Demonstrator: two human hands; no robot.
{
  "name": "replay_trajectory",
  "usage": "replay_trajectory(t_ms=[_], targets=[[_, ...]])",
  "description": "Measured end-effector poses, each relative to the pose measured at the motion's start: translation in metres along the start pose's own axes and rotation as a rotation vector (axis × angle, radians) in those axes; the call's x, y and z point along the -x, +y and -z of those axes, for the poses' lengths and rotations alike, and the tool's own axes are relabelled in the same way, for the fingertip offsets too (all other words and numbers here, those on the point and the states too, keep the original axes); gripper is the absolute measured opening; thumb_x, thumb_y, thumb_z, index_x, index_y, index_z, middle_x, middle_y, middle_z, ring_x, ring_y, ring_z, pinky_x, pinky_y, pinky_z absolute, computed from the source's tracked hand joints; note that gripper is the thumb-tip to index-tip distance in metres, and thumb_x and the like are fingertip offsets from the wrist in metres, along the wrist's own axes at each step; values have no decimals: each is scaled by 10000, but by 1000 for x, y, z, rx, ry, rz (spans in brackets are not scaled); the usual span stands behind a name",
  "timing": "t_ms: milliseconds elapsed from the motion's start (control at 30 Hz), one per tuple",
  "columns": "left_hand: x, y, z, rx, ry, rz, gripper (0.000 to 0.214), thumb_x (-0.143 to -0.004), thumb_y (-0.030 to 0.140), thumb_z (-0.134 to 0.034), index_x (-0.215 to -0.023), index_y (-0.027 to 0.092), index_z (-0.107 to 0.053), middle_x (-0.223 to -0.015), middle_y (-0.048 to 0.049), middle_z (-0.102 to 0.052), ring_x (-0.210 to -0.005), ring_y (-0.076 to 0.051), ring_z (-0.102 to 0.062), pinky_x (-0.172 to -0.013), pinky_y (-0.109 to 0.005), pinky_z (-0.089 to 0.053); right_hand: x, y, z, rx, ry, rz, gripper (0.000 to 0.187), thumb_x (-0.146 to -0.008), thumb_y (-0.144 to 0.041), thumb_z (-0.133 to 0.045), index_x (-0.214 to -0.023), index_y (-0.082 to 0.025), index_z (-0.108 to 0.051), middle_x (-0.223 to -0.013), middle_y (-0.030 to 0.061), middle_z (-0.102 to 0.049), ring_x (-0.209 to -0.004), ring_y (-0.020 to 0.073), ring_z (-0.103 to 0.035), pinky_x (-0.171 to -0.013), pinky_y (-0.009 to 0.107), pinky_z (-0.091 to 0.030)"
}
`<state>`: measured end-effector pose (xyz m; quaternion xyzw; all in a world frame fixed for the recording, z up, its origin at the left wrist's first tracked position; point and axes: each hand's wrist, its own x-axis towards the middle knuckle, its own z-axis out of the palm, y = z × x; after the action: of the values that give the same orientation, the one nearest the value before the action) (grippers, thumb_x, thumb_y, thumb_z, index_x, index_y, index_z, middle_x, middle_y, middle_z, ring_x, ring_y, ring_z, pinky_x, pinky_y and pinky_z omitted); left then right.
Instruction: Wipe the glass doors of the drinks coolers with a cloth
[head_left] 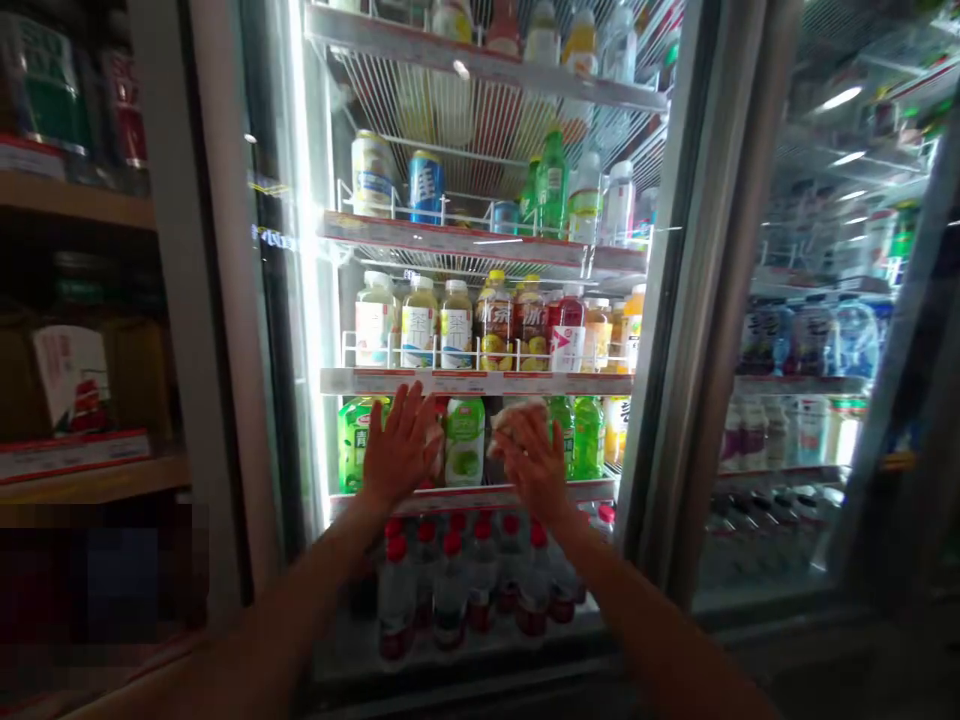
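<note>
My left hand [401,450] is raised in front of the lower bottle shelf, its fingers stretched upward and apart. It is beside a green-labelled bottle [465,442] and partly covers another green bottle [352,440]. To the right, my right hand [534,455] has its fingers bent over a pale, crumpled cloth [517,412], just below the shelf's front strip. Green bottles [589,438] stand beyond that hand. Whether either hand touches a bottle, I cannot tell.
The lit drinks fridge has wire shelves with a price strip [480,382]. Tea bottles [456,325] stand above my hands, and red-capped bottles [451,590] below. A metal door frame [686,300] borders the right side. Shelves with boxes [75,380] are at left.
</note>
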<state>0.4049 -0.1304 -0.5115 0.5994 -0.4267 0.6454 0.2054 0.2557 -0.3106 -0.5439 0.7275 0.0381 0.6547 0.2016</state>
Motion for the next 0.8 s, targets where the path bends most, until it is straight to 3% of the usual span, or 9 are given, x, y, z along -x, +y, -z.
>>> replay_trajectory(t_ms=[100, 167, 267, 367, 433, 533, 667, 733, 800], targets=[[6, 4, 0, -1, -26, 15, 588, -898, 327, -426, -1434, 162, -248, -1448, -142, -332, -1399, -223, -152, -1147, -459, -67, 13, 64, 18, 114, 111, -234, 358, -873, -219, -433, -1206, -235, -564, -1463, 88, -321, -1362, 261, -268, -1069, 551, -251], [6, 5, 0, 0, -30, 17, 578, -898, 332, -422, -1426, 154, -268, -1449, -142, -334, -1400, -228, -152, -1147, -465, -59, 6, 88, 20, 143, 226, -420, 395, -881, -208, -396, -1250, -179, -531, -1460, 147, -299, -1363, 286, -254, -1044, 572, -282], [4, 4, 0, -11, -29, 16, 570, -898, 339, -425, -1416, 143, -289, -1447, -143, -339, -1402, -228, -135, -1148, -460, -50, -22, 61, 1, 67, 306, -448, 452, -889, -187, -351, -1330, -152, -446, -1448, 168, -309, -1370, 273, -247, -1059, 553, -298], [4, 5, 1, -19, -38, 26, 565, -901, 341, -423, -1415, 149, -291, -1446, -135, -344, -1404, -219, -129, -1150, -454, -47, -43, -3, -21, -71, 166, -164, 497, -876, -163, -377, -1372, -198, -389, -1445, 111, -345, -1387, 246, -222, -1096, 505, -287], [6, 6, 3, -19, -40, 30, 564, -901, 335, -421, -1416, 149, -288, -1444, -132, -348, -1407, -214, -120, -1151, -454, -47, -40, -28, -25, -88, 57, -31, 506, -865, -154, -396, -1365, -230, -398, -1421, 75, -396, -1388, 230, -228, -1114, 489, -262], [13, 9, 4, -4, -38, 35, 555, -902, 310, -414, -1414, 137, -290, -1438, -136, -361, -1410, -210, -100, -1151, -457, -54, -6, -8, -6, 23, -11, -28, 494, -854, -148, -413, -1336, -255, -436, -1395, 71, -439, -1371, 231, -269, -1110, 528, -217], [19, 13, 1, 3, -28, 45, 536, -897, 297, -406, -1396, 121, -323, -1432, -141, -373, -1411, -217, -96, -1148, -466, -54, 33, 59, 25, 170, 78, -294, 476, -857, -174, -401, -1330, -187, -448, -1415, 155, -388, -1339, 294, -316, -1032, 572, -307], [20, 13, 0, -6, -24, 42, 535, -893, 298, -409, -1390, 117, -331, -1432, -142, -372, -1412, -219, -89, -1147, -467, -48, 33, 61, 26, 134, 122, -370, 486, -866, -177, -374, -1349, -156, -422, -1432, 177, -350, -1340, 307, -307, -1024, 580, -321], [20, 13, -1, -10, -25, 42, 533, -893, 299, -408, -1389, 119, -333, -1435, -140, -369, -1412, -218, -85, -1147, -466, -47, 27, 33, 15, 46, 113, -322, 515, -868, -155, -362, -1382, -174, -371, -1451, 159, -325, -1358, 302, -274, -1039, 580, -314]])
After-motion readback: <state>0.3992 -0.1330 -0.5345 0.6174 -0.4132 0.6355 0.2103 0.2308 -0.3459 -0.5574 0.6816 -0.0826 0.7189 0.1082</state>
